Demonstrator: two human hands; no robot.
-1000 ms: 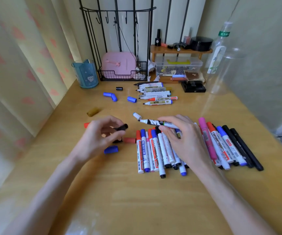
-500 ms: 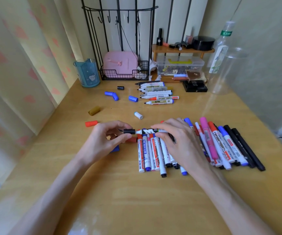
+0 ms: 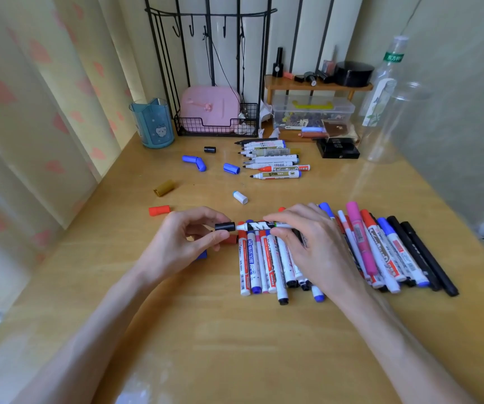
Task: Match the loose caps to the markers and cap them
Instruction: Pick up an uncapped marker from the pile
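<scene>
left hand [image 3: 182,243] pinches black cap [image 3: 225,226] | right hand [image 3: 307,246] grips marker [image 3: 256,226]

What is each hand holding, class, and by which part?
The left hand pinches the black cap by its sides; the right hand grips the white marker along its barrel.

The table [image 3: 235,360] is showing a smooth, yellowish wood surface, and it is shining softly where the light is falling on it. The black cap [image 3: 224,226] is looking like matt plastic, while the marker [image 3: 259,225] is showing a glossy white plastic barrel with a printed label. The rack [image 3: 214,130] is looking like thin black metal wire, rather matt. The blue cup [image 3: 152,123] and the bottle [image 3: 379,97] are appearing as clear, shiny plastic. The small shelf [image 3: 316,85] is showing varnished wood.
</scene>
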